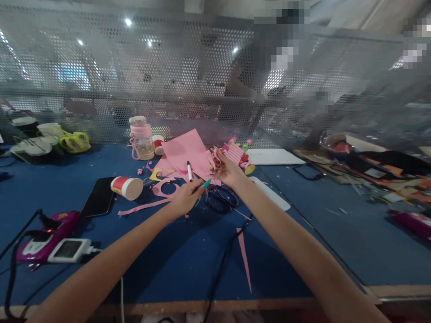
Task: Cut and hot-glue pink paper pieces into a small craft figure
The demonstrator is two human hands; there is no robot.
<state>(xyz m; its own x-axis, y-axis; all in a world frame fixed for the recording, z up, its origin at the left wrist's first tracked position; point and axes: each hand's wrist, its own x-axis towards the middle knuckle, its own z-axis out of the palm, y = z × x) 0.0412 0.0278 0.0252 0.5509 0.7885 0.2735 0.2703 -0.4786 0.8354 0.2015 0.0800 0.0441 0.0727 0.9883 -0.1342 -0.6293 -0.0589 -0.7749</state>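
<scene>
My left hand (186,198) is closed, with a small teal piece (206,183) sticking out at its fingertips; its kind is not clear. A white marker with a black cap (189,171) lies just beyond these fingers. My right hand (228,169) has its fingers curled around a crumpled strip of pink paper (212,158), partly hidden by the fingers. Behind both hands lies a larger pink paper sheet (185,148). Scissors with dark blue handles (218,200) rest on the table between my forearms. Left of them is a pink paper scrap with a round hole (155,190).
A paper cup (131,188) lies on its side by a black phone (99,197). A pink-lidded bottle (142,140) stands near the perforated metal screen (111,80). A purple power strip (50,235) sits front left. A black cable (220,264) crosses the table near a pink paper sliver (244,258).
</scene>
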